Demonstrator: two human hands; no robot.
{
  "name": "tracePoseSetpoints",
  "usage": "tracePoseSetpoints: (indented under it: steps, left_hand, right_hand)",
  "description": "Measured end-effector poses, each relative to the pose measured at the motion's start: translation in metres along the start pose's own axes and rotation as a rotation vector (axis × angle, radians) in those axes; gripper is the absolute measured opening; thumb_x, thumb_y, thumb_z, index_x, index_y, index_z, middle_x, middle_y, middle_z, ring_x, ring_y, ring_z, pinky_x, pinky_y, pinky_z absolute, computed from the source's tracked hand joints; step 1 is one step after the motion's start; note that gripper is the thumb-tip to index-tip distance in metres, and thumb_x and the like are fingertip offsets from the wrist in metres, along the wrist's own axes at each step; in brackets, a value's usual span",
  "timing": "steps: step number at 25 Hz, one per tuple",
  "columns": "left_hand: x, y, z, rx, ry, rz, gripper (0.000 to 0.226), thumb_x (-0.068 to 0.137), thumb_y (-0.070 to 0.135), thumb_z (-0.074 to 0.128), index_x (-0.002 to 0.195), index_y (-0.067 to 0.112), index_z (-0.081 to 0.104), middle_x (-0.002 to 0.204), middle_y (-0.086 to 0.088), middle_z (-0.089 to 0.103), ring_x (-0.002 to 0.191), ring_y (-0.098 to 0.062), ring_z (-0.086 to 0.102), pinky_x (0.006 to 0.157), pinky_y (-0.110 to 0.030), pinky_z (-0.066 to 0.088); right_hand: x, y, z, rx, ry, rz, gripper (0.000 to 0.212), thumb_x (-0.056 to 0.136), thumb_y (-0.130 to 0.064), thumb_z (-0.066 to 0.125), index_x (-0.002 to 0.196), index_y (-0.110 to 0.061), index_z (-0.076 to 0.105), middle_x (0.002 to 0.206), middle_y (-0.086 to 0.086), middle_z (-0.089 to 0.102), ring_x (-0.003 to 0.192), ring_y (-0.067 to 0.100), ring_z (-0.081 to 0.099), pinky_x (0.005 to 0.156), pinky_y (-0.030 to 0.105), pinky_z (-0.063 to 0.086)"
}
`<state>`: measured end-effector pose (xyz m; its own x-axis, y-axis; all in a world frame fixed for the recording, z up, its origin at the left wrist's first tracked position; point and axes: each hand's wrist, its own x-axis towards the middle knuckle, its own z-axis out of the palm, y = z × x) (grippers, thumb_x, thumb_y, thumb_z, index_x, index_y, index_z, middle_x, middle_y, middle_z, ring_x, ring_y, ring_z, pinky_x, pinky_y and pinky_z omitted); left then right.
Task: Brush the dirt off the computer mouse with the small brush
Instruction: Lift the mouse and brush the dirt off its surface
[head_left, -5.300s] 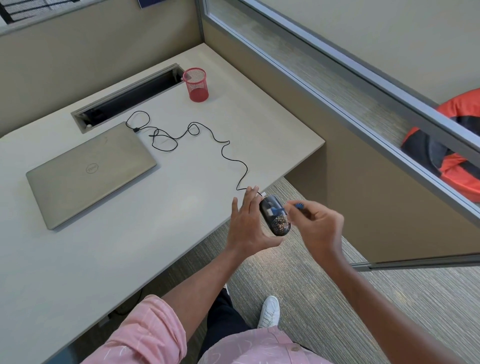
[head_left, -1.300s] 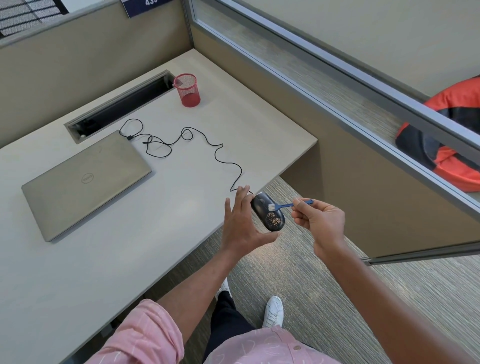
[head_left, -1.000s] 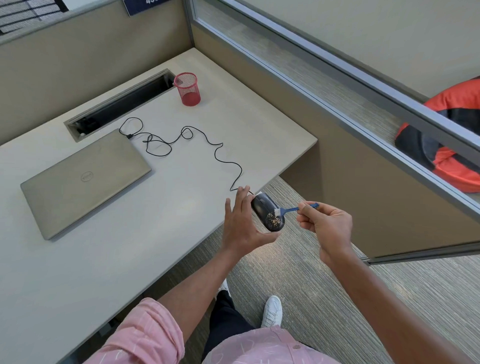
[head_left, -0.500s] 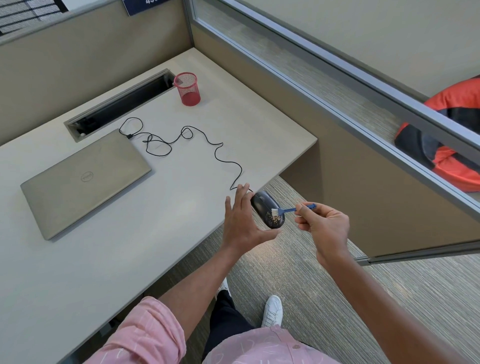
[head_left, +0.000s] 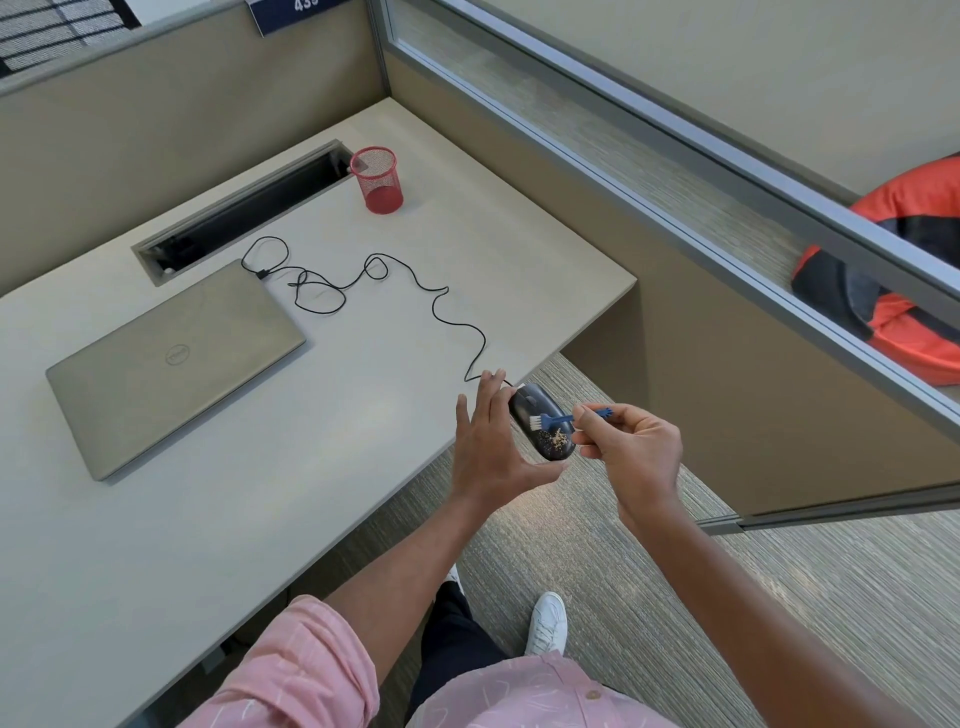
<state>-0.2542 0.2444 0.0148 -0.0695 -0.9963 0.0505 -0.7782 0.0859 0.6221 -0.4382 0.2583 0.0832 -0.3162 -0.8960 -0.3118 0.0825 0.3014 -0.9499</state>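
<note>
Right grip grasps the brush, pinching the blue handle between thumb and curled fingers; the handle's tail sticks out past the forefinger. White bristles rest on the top of the mouse. Left grip is unclenched, fingers straight along the mouse's left side, thumb stretched under its near end. The palm faces away from the camera, so where it meets the mouse is hidden.

The mouse is held in the air just beyond the edge of the counter, above the carpet. Pale dirt speckles its near half. Its cable loops back across the counter to the corner of a closed laptop; the plug itself is too small to make out.

The laptop lid carries a round Dell logo. A blue sign on the partition is cut off by the top edge; its white digits start "43", the last unclear. A red mesh cup stands by the slot. An orange and black bag is partly hidden behind the glass rail.
</note>
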Motion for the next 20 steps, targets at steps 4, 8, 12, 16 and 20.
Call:
tracePoseSetpoints:
  steps: [4,8,12,16,20]
  left_hand:
    - [-0.001,-0.001,0.001,0.01,-0.001,-0.008,0.117,0.066,0.08,0.084,0.154,0.017,0.04,0.18,-0.004,0.029,0.173,-0.022,0.012,0.137,-0.057,0.007]
    - [-0.002,-0.002,0.0,0.029,-0.001,-0.013,0.12,0.065,0.083,0.083,0.155,0.017,0.04,0.18,-0.004,0.029,0.173,-0.022,0.011,0.137,-0.058,0.008]
    - [-0.001,-0.003,-0.001,0.046,0.002,-0.009,0.119,0.066,0.08,0.085,0.155,0.014,0.041,0.18,-0.005,0.03,0.173,-0.022,0.012,0.137,-0.058,0.009]
    - [-0.001,-0.002,-0.002,0.037,0.005,-0.012,0.12,0.066,0.082,0.081,0.157,0.013,0.041,0.18,-0.005,0.029,0.173,-0.021,0.01,0.137,-0.058,0.008]
    - [0.0,-0.003,-0.003,0.029,0.003,-0.025,0.121,0.065,0.08,0.085,0.157,0.013,0.041,0.18,-0.005,0.029,0.173,-0.021,0.012,0.138,-0.058,0.008]
  right_hand:
    - [-0.006,0.003,-0.013,-0.063,0.026,-0.037,0.006,0.091,-0.015,0.093,0.089,-0.02,0.089,0.075,0.012,0.083,0.067,0.018,0.078,0.063,0.026,0.062]
    - [-0.012,0.001,-0.019,-0.078,0.041,-0.07,0.008,0.092,-0.018,0.093,0.091,-0.025,0.089,0.076,0.012,0.083,0.069,0.022,0.079,0.065,0.031,0.063]
    - [-0.017,-0.001,-0.003,-0.136,-0.001,-0.133,0.006,0.092,-0.021,0.092,0.088,-0.021,0.088,0.074,0.007,0.083,0.066,0.021,0.081,0.063,0.028,0.065]
    - [-0.023,0.003,0.01,-0.264,-0.006,-0.225,0.005,0.093,-0.017,0.091,0.092,-0.02,0.088,0.073,0.0,0.083,0.063,0.014,0.078,0.062,0.029,0.066]
    - [-0.027,0.007,0.001,-0.314,0.017,-0.264,0.003,0.093,-0.017,0.091,0.095,-0.018,0.089,0.074,-0.006,0.083,0.064,0.01,0.078,0.061,0.026,0.065]
